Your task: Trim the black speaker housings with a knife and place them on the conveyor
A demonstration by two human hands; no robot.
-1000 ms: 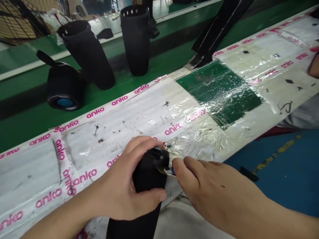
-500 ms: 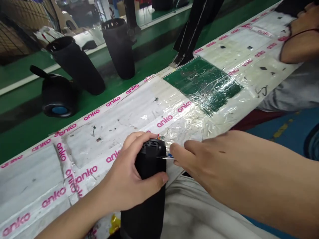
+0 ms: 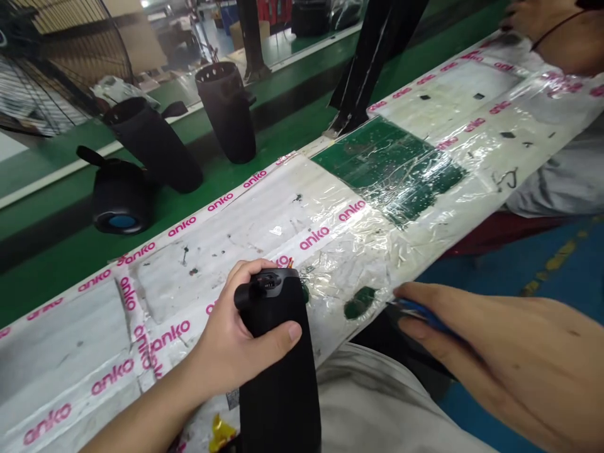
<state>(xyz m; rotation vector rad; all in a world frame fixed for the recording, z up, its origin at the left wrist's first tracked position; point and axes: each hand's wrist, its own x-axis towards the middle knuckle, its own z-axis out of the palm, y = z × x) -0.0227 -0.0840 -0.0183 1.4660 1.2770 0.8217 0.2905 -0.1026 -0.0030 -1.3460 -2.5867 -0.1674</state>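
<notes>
My left hand point(image 3: 236, 343) is wrapped round a black fabric-covered cylinder point(image 3: 278, 371), held upright against the near edge of the taped workbench point(image 3: 226, 233); thin coloured wires poke out at its top end. My right hand point(image 3: 500, 358) is to the right, below the bench edge, fingers closed on a small blue-handled tool point(image 3: 419, 311) that points left. The two hands are apart.
On the green conveyor point(image 3: 56, 251) behind the bench stand two upright black cylinders point(image 3: 226, 113) point(image 3: 155, 145) and one lying on its side with a blue end point(image 3: 120, 198). Another person's arm point(image 3: 561, 38) rests at the far right. A fan grille point(image 3: 56, 56) is at top left.
My right hand has pulled away from the cylinder's top to the right and downward, taking the blue tool with it. The left hand keeps its grip on the cylinder.
</notes>
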